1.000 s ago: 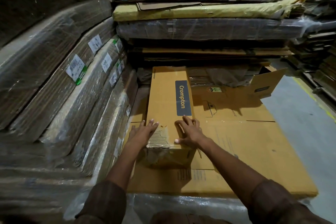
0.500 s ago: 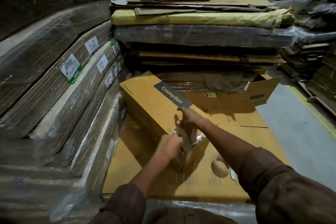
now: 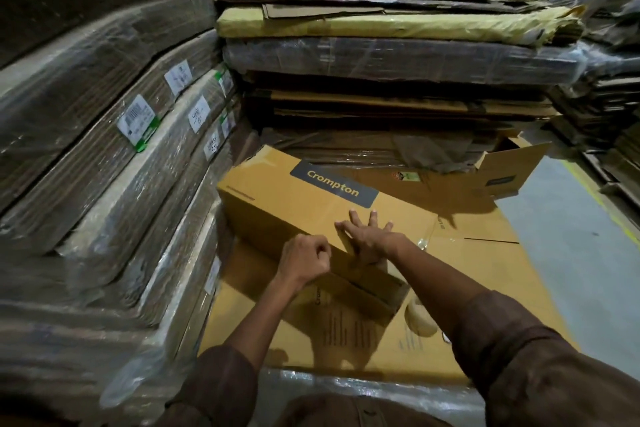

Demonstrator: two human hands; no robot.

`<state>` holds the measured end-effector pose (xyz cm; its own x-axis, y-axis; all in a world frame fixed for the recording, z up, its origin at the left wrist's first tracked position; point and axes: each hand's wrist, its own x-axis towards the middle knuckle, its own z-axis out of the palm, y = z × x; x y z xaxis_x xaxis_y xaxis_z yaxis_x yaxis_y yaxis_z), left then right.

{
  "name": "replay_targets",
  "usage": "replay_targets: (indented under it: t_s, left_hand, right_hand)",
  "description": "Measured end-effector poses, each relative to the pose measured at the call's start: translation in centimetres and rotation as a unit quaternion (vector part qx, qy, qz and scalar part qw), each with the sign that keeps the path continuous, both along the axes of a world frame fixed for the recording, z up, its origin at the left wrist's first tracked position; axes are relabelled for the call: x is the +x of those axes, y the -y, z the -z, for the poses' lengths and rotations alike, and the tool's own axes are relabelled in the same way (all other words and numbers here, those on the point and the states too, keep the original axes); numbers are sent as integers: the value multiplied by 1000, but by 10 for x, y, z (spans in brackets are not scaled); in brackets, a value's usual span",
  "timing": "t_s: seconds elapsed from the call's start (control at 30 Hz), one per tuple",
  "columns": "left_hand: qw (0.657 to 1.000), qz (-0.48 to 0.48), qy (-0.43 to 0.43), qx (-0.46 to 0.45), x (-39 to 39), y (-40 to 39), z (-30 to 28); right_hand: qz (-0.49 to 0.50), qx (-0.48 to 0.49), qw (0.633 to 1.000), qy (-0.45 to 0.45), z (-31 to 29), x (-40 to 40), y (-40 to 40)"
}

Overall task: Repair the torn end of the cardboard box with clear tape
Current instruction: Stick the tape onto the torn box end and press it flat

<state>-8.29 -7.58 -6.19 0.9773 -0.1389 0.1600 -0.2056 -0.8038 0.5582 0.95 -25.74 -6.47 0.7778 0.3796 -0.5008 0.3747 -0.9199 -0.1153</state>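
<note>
While one box (image 3: 298,204) lies tilted, right hand (image 3: 372,239) presses flat (fingers spread); left hand (image 3: 304,258) fisted, contents unclear.

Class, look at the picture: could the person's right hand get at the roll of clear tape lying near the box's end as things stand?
Probably yes. The right hand lies flat on the Crompton box, holding nothing, and the tape roll lies uncovered on the flat cardboard sheet, just below that forearm. Nothing blocks it.
</note>
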Motion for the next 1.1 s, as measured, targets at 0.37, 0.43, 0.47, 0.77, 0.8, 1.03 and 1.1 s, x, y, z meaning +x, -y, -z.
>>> replay_targets:
  t_s: [0.37, 0.43, 0.47, 0.77, 0.8, 1.03, 1.1]
  left_hand:
    - [953, -121, -165, 225, 45, -57, 23]
    - [943, -94, -165, 272, 43, -54, 20]
    - [940, -85, -158, 291, 42, -52, 19]
    - [926, -128, -64, 350, 24, 3, 20]
    - [927, -123, -63, 349, 22, 12, 16]
    - [968, -137, -97, 188, 36, -3, -14]
    - [964, -171, -86, 187, 42, -27, -3]
  right_hand:
    - [26, 17, 995, 91, 2, 6, 53]
    - [51, 10, 994, 100, 1, 7, 47]
    - [73, 17, 992, 99, 0, 7, 43]
    - [380, 135, 913, -60, -17, -3, -43]
    - [405, 165, 896, -80, -20, -8, -52]
    - [396, 219, 887, -93, 5, -26, -48]
    - [352, 175, 916, -81, 17, -27, -40]
